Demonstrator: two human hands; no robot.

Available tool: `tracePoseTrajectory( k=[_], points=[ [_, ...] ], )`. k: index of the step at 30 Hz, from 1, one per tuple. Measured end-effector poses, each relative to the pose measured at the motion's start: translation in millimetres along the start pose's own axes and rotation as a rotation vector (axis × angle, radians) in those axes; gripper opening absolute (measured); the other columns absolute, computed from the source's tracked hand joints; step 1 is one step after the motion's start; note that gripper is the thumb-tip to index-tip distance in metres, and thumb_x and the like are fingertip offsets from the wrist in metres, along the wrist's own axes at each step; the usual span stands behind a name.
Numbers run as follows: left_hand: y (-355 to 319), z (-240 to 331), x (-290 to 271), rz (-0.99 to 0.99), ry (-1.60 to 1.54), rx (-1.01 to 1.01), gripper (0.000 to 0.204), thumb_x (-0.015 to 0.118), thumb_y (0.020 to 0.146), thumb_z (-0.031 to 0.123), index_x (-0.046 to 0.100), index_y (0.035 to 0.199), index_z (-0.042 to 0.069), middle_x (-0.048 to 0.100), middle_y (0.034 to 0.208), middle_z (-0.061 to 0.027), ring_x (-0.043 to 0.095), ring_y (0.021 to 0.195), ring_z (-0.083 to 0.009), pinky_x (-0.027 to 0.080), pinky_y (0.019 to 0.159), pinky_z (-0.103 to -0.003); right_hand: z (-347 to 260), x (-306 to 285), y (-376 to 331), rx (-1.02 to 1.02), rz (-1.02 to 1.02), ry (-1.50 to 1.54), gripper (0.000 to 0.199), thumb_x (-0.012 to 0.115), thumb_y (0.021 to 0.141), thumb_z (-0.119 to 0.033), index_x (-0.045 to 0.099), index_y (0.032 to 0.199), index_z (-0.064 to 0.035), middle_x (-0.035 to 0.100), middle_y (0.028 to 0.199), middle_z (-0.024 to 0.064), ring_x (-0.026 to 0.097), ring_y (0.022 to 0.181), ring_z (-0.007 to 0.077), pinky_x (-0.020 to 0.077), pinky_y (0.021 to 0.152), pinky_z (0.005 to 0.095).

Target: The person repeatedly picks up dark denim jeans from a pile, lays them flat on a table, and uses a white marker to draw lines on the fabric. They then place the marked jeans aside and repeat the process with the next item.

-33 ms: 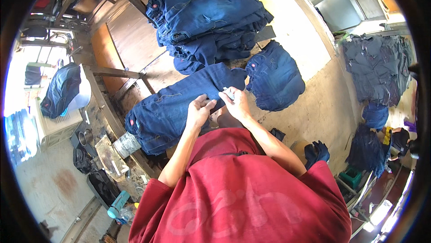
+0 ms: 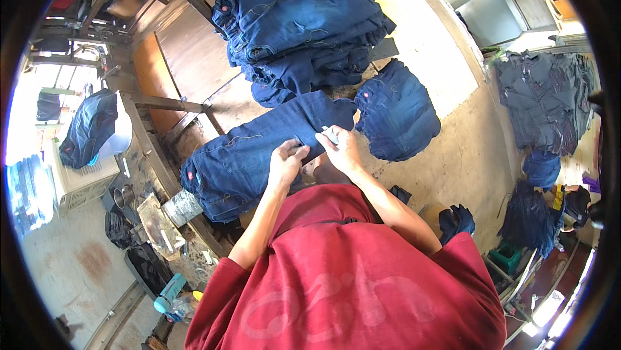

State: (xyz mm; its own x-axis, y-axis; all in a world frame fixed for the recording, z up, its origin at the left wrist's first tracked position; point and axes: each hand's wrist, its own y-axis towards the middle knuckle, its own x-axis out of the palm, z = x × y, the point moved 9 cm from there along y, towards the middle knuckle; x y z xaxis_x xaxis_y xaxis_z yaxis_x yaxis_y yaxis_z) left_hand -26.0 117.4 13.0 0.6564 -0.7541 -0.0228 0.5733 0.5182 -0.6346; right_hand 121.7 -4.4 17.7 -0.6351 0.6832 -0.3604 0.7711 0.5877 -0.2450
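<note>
A pair of dark blue jeans (image 2: 259, 146) lies in front of me, drawn over a pale cylinder (image 2: 181, 207) that shows at its left end. My left hand (image 2: 288, 161) rests over the jeans' near edge with fingers pinched together. What is between those fingers, if anything, I cannot make out. Just to the right, my right hand (image 2: 343, 149) is closed on a small pale grey object (image 2: 330, 134), too small to name. Both hands are close together, a short gap apart, above the right part of the jeans.
Beyond the jeans rises a tall pile of blue jeans (image 2: 297, 20); a smaller denim bundle (image 2: 398, 114) lies right of it. A wooden frame (image 2: 155, 149) stands at left. Grey garments (image 2: 543, 101) are heaped at far right, with a green basket (image 2: 506, 258) below.
</note>
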Motion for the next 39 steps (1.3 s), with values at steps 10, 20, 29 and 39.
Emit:
tracePoseTrajectory(
  k=[10,20,29,39],
  points=[
    [-19.7,-43.9,-3.8,0.008,-0.287,-0.189,0.013,0.067,0.111,0.021,0.068,0.109,0.008,0.070,0.086,0.0001,0.043,0.053,-0.0048,0.041,0.052,-0.028,6.3,3.4,4.2,-0.050,-0.106,-0.062,0.033,0.082,0.101,-0.030,0.067,0.084,-0.0050,0.061,0.062,0.0059,0.054,0.055,0.0152,0.0427,0.056,0.0381],
    [-4.4,-23.6,-2.3,0.000,-0.032,-0.088,0.011,0.067,0.106,0.017,0.068,0.107,0.007,0.066,0.083,0.0004,0.043,0.054,-0.0053,0.040,0.053,-0.028,13.8,7.4,4.5,-0.027,-0.149,-0.029,0.026,0.081,0.099,-0.028,0.070,0.090,-0.0062,0.074,0.075,0.0141,0.071,0.064,0.0325,0.0523,0.061,0.0438],
    [-17.2,-28.3,-8.5,0.025,-0.149,-0.245,0.015,0.068,0.104,0.021,0.068,0.104,0.006,0.071,0.089,-0.0037,0.043,0.054,-0.0058,0.041,0.053,-0.029,0.3,2.8,1.8,-0.142,-0.097,-0.105,0.030,0.079,0.102,-0.028,0.069,0.086,-0.0041,0.071,0.069,0.0105,0.066,0.059,0.0217,0.0489,0.059,0.0404],
    [-15.3,-42.0,-7.7,-0.009,-0.263,-0.305,0.020,0.064,0.108,0.019,0.066,0.119,0.002,0.073,0.103,-0.0108,0.045,0.057,-0.0059,0.043,0.055,-0.027,-0.7,1.5,-0.5,-0.099,-0.084,-0.179,0.026,0.078,0.102,-0.028,0.070,0.091,-0.0056,0.073,0.074,0.0129,0.072,0.067,0.0287,0.0521,0.062,0.0429]
  ],
)
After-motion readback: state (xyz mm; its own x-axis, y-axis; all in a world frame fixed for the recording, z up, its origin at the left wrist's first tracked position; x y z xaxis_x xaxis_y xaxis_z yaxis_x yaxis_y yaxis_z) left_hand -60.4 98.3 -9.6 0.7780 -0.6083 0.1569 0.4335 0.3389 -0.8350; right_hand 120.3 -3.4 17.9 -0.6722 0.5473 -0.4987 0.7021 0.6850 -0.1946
